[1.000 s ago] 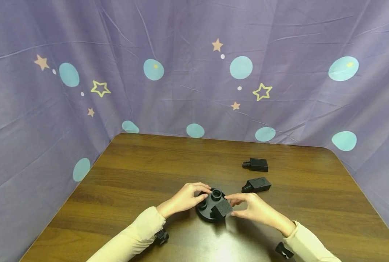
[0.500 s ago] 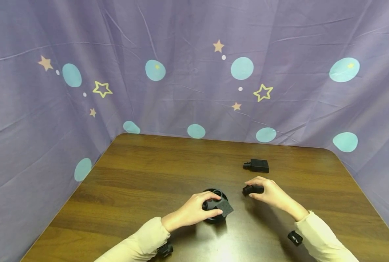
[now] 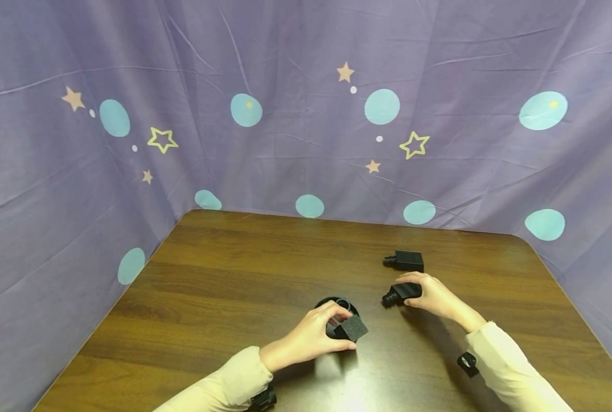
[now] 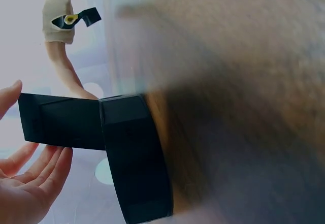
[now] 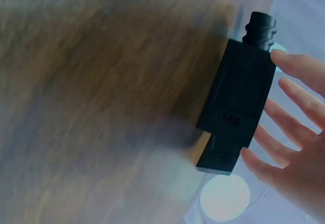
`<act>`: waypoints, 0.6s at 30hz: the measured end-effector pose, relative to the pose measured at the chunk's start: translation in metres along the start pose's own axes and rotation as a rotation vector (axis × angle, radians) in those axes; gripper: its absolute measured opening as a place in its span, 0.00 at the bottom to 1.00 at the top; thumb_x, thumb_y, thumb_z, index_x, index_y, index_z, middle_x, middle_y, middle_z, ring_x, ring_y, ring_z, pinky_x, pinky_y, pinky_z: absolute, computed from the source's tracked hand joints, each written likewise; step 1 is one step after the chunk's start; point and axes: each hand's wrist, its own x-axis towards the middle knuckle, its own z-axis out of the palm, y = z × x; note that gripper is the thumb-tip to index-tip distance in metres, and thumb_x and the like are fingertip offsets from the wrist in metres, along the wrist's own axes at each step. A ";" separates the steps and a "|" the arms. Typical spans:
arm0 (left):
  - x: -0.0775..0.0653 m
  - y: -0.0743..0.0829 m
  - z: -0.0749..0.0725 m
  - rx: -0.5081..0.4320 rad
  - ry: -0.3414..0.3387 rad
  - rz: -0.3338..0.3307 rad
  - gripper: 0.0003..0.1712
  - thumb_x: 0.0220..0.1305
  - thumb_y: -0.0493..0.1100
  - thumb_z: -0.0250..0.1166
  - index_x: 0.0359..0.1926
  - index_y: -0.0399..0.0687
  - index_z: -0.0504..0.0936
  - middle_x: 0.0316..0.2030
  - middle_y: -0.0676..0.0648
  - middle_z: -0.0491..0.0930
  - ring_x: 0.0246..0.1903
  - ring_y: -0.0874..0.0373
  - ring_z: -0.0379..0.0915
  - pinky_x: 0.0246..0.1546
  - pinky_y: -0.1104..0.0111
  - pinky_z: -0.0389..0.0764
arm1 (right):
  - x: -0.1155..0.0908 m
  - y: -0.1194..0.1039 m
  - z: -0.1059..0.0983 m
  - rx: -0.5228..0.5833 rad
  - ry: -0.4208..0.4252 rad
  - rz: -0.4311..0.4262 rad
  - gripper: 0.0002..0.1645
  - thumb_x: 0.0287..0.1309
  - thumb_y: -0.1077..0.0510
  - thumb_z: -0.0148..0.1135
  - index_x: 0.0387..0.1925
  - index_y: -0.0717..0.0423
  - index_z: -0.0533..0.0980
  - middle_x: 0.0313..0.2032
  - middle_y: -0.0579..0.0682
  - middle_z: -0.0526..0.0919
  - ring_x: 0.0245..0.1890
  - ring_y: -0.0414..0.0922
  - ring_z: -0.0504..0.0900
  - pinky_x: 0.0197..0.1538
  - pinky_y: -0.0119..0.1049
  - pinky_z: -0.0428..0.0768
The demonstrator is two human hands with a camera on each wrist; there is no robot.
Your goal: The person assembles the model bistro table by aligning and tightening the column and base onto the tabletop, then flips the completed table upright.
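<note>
My left hand curls over a black round base with a square black block fitted on its near side, thumb under the block. Close up in the left wrist view, the base and block fill the middle, with my left fingers beside them. My right hand grips a black rectangular part with a ribbed nozzle that lies on the table right of the base. In the right wrist view, that nozzle part lies flat, my right fingers along its side.
A second black nozzle part lies farther back on the dark wooden table. Purple cloth with dots and stars hangs around the table's back and sides. Cream sleeves carry small black wrist cameras.
My right hand left the block on the base, moved right and took hold of the near nozzle part. My left hand shifted over the base, which slid slightly.
</note>
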 end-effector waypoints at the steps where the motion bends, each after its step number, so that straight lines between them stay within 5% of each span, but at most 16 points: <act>1: 0.000 0.000 0.000 -0.001 0.000 -0.005 0.24 0.45 0.47 0.70 0.44 0.43 0.75 0.37 0.51 0.75 0.36 0.64 0.71 0.38 0.76 0.75 | 0.000 0.002 0.000 -0.002 -0.005 0.003 0.25 0.39 0.68 0.67 0.45 0.65 0.75 0.46 0.62 0.76 0.49 0.60 0.71 0.49 0.55 0.69; 9: 0.000 0.002 0.001 0.010 0.004 0.007 0.22 0.47 0.45 0.69 0.43 0.43 0.75 0.36 0.51 0.74 0.36 0.64 0.70 0.38 0.75 0.75 | 0.001 0.013 -0.001 -0.025 -0.015 0.063 0.28 0.33 0.68 0.67 0.45 0.65 0.74 0.42 0.60 0.78 0.36 0.47 0.73 0.36 0.38 0.72; 18: -0.004 -0.005 -0.008 0.030 -0.030 0.052 0.20 0.48 0.42 0.67 0.45 0.42 0.76 0.40 0.49 0.76 0.38 0.63 0.73 0.40 0.73 0.75 | -0.002 0.017 0.000 -0.060 0.012 0.124 0.24 0.35 0.67 0.68 0.40 0.68 0.75 0.38 0.61 0.79 0.35 0.49 0.76 0.37 0.42 0.73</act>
